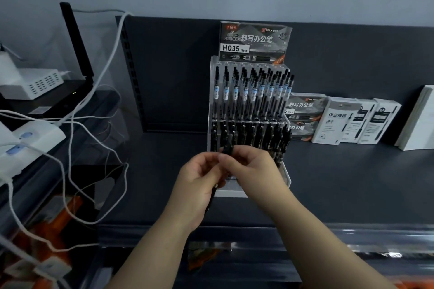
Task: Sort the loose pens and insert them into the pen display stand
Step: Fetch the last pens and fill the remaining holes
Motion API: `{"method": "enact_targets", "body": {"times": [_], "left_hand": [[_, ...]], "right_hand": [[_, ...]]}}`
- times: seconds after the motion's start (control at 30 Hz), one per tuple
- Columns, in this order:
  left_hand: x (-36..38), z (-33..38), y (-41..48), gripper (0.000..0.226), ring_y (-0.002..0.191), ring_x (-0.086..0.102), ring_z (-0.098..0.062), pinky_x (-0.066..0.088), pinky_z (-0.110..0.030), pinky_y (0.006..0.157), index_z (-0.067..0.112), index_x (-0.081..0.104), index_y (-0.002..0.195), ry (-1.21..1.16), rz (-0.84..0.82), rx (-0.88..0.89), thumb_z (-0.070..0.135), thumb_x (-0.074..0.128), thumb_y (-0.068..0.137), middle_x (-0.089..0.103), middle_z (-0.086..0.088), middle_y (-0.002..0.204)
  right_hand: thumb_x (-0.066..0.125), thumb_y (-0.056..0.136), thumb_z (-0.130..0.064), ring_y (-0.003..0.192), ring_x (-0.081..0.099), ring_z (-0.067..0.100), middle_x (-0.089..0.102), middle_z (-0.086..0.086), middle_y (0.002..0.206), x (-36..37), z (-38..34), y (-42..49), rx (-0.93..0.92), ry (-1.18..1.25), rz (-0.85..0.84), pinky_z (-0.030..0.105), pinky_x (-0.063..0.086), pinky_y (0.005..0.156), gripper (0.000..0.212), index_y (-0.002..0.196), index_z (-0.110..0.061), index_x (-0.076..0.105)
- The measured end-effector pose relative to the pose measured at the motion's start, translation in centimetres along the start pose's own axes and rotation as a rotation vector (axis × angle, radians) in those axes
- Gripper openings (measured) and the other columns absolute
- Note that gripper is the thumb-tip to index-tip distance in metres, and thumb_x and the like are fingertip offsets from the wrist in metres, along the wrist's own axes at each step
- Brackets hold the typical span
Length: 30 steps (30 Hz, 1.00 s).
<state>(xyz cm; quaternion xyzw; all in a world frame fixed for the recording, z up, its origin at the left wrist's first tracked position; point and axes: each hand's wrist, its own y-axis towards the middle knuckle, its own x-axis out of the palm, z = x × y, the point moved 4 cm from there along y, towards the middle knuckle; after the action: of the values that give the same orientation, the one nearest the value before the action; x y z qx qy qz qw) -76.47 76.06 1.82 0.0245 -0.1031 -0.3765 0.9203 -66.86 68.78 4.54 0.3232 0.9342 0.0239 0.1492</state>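
Observation:
A clear acrylic pen display stand stands on the dark shelf, its rows packed with several black pens. A cardboard header card marked HQ35 sits on top. My left hand grips a small bunch of loose black pens, whose lower ends stick out below the palm. My right hand pinches the top of one black pen just in front of the stand's lower front row. Both hands hide the stand's bottom tray.
Pen boxes and white boxes line the shelf to the right of the stand. On the left are a black router, white power strips and tangled white cables. The dark shelf ends in a front rail.

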Motion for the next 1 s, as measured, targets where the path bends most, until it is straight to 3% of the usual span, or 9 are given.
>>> {"method": "enact_targets", "body": {"times": [0.1,0.23,0.37,0.6,0.73,0.9,1.0], "left_hand": [[0.6,-0.3,0.0,0.014,0.081,0.066,-0.015,0.053,-0.022,0.072,0.012,0.067,0.099,0.035,-0.004,-0.005,0.008,0.058,0.09,0.073,-0.005,0.087],[-0.9,-1.2,0.9,0.009,0.084,0.067,-0.008,0.051,-0.02,0.076,0.02,0.067,0.094,0.185,0.139,0.035,0.015,0.061,0.089,0.071,0.001,0.087],[-2.6,-2.4,1.6,0.011,0.079,0.059,-0.005,0.044,-0.007,0.063,0.026,0.061,0.091,0.513,0.254,0.084,0.015,0.061,0.09,0.064,0.004,0.089],[-3.1,-5.0,2.8,0.012,0.081,0.058,-0.008,0.04,-0.011,0.063,0.021,0.06,0.102,0.659,0.238,0.035,0.018,0.059,0.091,0.062,0.001,0.097],[-2.9,-5.2,3.4,0.022,0.082,0.057,-0.009,0.041,-0.014,0.064,0.018,0.06,0.114,0.62,0.216,0.011,0.016,0.056,0.092,0.061,0.002,0.097],[-2.8,-5.3,3.7,0.028,0.081,0.056,-0.008,0.042,-0.017,0.065,0.019,0.057,0.121,0.611,0.186,-0.007,0.015,0.054,0.093,0.059,0.003,0.095],[-2.9,-5.6,3.7,0.031,0.083,0.055,-0.007,0.041,-0.016,0.066,0.02,0.055,0.124,0.62,0.186,-0.004,0.016,0.053,0.094,0.058,0.001,0.101]], "right_hand": [[0.063,0.088,-0.02,0.045,0.052,-0.003,0.062,-0.009,0.052,-0.7,0.0,-0.2,0.022,0.048,0.02,0.012,0.04,0.046,0.013,0.078,-0.017,0.07],[0.066,0.087,-0.024,0.046,0.048,-0.001,0.063,-0.009,0.055,-3.8,-0.4,0.6,-0.02,-0.003,0.258,0.015,0.038,0.045,0.013,0.074,-0.022,0.069],[0.065,0.088,-0.027,0.054,0.053,0.001,0.064,-0.011,0.066,-5.9,-1.3,1.0,-0.114,-0.136,0.41,0.01,0.04,0.046,0.01,0.078,-0.025,0.065],[0.062,0.089,-0.029,0.054,0.046,0.014,0.06,0.008,0.064,-4.1,0.4,2.3,-0.105,-0.328,0.344,0.028,0.039,0.051,0.027,0.08,-0.005,0.062],[0.061,0.09,-0.032,0.049,0.047,0.015,0.052,-0.001,0.056,-3.1,1.6,2.9,-0.064,-0.468,0.279,0.028,0.036,0.047,0.03,0.07,-0.012,0.053],[0.06,0.09,-0.034,0.058,0.051,0.01,0.057,-0.002,0.067,-2.3,2.6,2.8,-0.004,-0.591,0.201,0.019,0.038,0.047,0.024,0.082,-0.011,0.057],[0.057,0.092,-0.031,0.058,0.05,0.012,0.059,0.001,0.069,-2.3,2.7,2.5,0.027,-0.609,0.202,0.021,0.036,0.045,0.025,0.087,-0.007,0.062]]}}
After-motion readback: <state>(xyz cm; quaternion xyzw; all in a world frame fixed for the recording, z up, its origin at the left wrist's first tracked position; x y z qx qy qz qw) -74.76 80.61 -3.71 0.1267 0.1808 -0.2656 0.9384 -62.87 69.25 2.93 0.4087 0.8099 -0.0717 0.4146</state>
